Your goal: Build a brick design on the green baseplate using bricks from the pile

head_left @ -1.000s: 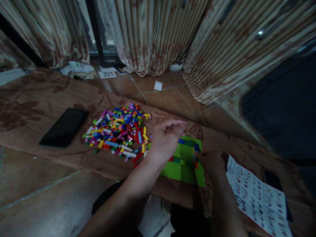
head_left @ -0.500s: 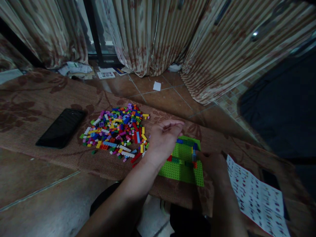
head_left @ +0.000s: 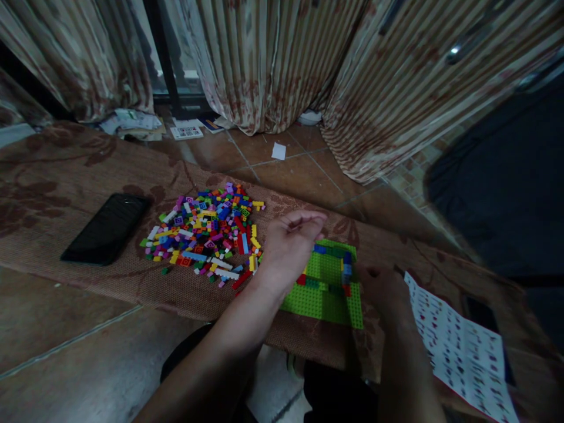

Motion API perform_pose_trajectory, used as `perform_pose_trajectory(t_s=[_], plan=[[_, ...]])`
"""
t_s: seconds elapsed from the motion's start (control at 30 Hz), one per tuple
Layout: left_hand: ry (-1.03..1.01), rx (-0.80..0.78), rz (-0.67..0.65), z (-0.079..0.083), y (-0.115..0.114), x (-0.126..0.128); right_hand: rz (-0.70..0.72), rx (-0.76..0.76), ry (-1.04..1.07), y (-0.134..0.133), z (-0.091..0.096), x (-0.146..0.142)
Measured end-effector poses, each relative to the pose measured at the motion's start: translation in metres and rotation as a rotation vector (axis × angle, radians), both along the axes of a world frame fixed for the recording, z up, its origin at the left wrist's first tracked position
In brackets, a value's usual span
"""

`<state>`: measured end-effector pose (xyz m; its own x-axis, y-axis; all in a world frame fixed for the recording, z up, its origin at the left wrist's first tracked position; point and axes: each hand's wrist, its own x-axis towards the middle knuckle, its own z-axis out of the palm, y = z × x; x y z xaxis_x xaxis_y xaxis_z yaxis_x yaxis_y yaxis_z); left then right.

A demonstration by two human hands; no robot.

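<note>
A green baseplate (head_left: 321, 302) lies on the cloth, with blue, green, red and yellow bricks set along lines on it. My left hand (head_left: 291, 245) hovers over its left part and hides that side; the fingers are curled together, and anything between them is hidden. Just off the plate's right edge is my right hand (head_left: 384, 289), in shade, its fingers bent inward; I cannot make out anything in them. The blue bricks (head_left: 347, 267) on the plate's right side are nearest to it. Left of my left hand spreads a pile of loose coloured bricks (head_left: 207, 229).
A black phone (head_left: 106, 229) lies left of the pile. A printed sheet (head_left: 458, 346) is at the right, partly over a dark flat object (head_left: 482, 314). Curtains (head_left: 268, 64) hang beyond the cloth-covered surface (head_left: 79, 188), above a tiled floor with papers (head_left: 187, 130).
My right hand has drawn slightly to the right, off the bricks at the plate's right edge. My left hand stays almost where it was, fingers a little more curled.
</note>
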<state>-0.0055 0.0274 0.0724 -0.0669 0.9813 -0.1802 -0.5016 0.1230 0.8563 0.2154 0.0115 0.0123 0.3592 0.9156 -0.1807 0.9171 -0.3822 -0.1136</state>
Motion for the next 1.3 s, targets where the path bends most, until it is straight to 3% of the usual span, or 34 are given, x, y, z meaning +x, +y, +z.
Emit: perform_pose_trajectory(t_s=[0.17, 0.57, 0.7, 1.0, 1.17, 1.3], plan=[[-0.001, -0.006, 0.011, 0.001, 0.0, 0.0, 0.022, -0.002, -0.057, -0.002, -0.002, 0.012], [0.011, -0.008, 0.004, -0.001, 0.0, 0.0, 0.07, -0.144, 0.071, -0.005, -0.005, 0.015], [0.025, -0.011, 0.013, 0.0, 0.0, 0.0, 0.023, -0.229, 0.241, -0.004, -0.011, 0.015], [0.038, -0.019, 0.028, 0.0, 0.0, -0.001, -0.111, -0.19, 0.46, -0.006, -0.022, 0.017], [0.022, -0.021, 0.032, 0.0, 0.001, -0.002, -0.132, -0.192, 0.482, -0.005, -0.021, 0.015], [0.01, -0.027, 0.028, 0.0, 0.0, -0.003, -0.093, -0.211, 0.385, -0.002, -0.021, 0.02]])
